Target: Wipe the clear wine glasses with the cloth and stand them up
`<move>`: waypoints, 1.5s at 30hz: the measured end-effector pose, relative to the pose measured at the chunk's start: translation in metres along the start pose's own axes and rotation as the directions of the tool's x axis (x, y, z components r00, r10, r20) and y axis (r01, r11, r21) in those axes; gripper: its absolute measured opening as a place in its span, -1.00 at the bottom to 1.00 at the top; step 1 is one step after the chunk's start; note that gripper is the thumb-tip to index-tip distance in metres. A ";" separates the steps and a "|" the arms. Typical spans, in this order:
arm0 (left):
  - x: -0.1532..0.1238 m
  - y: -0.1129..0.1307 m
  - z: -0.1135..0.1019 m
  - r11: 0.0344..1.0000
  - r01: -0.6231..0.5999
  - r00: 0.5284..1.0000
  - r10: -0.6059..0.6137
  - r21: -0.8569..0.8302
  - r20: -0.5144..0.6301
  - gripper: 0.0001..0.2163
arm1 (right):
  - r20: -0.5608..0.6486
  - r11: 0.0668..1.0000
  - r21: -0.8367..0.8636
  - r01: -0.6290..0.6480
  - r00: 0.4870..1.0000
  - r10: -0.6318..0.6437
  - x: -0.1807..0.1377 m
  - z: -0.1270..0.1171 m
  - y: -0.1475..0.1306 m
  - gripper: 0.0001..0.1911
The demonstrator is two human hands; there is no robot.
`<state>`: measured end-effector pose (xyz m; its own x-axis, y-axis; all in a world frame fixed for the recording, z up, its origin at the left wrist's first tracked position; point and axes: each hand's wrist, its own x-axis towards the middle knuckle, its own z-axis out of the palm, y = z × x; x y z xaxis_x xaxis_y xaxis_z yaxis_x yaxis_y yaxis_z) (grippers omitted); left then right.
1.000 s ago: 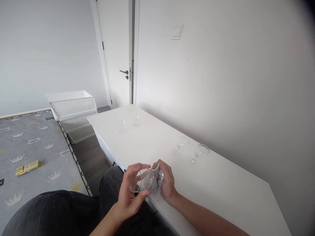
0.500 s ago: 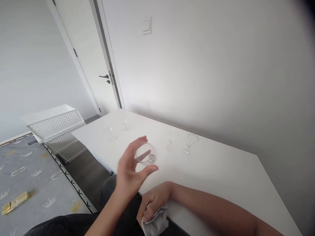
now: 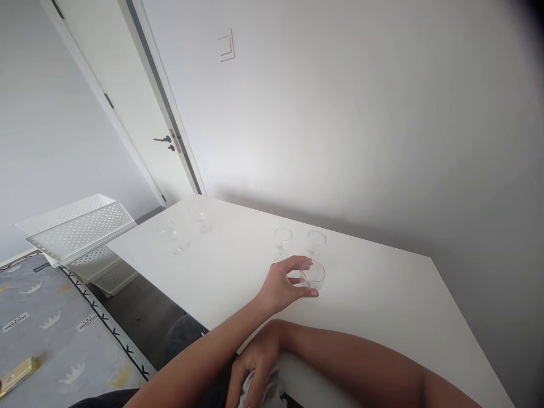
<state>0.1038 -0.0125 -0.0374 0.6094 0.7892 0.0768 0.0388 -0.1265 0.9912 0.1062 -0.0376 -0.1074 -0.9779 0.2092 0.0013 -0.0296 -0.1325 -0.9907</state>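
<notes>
My left hand (image 3: 285, 286) is closed round the bowl of a clear stemmed glass (image 3: 315, 274), its rim facing up, over the white table (image 3: 374, 306). My fingers and the glass itself hide the base, so I cannot tell whether it touches the table. Just behind stand two similar glasses, a left one (image 3: 283, 235) and a right one (image 3: 317, 240). Low at the table's front edge, my right hand (image 3: 257, 362) grips a crumpled pale cloth (image 3: 270, 391), partly cut off by the frame.
Two more clear glasses, a nearer one (image 3: 181, 248) and a farther one (image 3: 203, 221), stand at the table's left end. Beyond that end is a white perforated rack (image 3: 80, 229). A wall (image 3: 361, 113) runs along the back; a grey patterned mattress (image 3: 51, 334) lies at left.
My left hand has moved right with the glass, to just in front of the two glasses by the wall. My right hand keeps the cloth at the edge. The view has shifted slightly.
</notes>
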 end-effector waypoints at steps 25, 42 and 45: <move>-0.061 -0.052 -0.234 0.918 0.261 0.328 0.208 0.300 -0.922 -0.49 | -0.835 0.533 0.462 0.709 0.550 -0.009 -0.007 -0.002 -0.018 -0.72; -0.086 -0.046 -0.166 0.872 0.146 0.697 0.245 0.468 -0.674 -0.46 | -0.964 0.798 0.077 0.597 0.248 -0.092 -0.022 -0.034 -0.025 -0.72; -0.108 -0.053 -0.138 0.672 0.288 0.746 0.289 0.682 -0.600 -0.49 | -0.912 0.892 -0.093 0.442 0.322 -0.255 -0.020 -0.023 -0.026 -0.61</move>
<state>-0.0740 -0.0081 -0.0830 -0.0090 0.9129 0.4080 0.7420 -0.2674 0.6148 0.1312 -0.0162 -0.0847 -0.1186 0.9845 0.1293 -0.4395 0.0647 -0.8959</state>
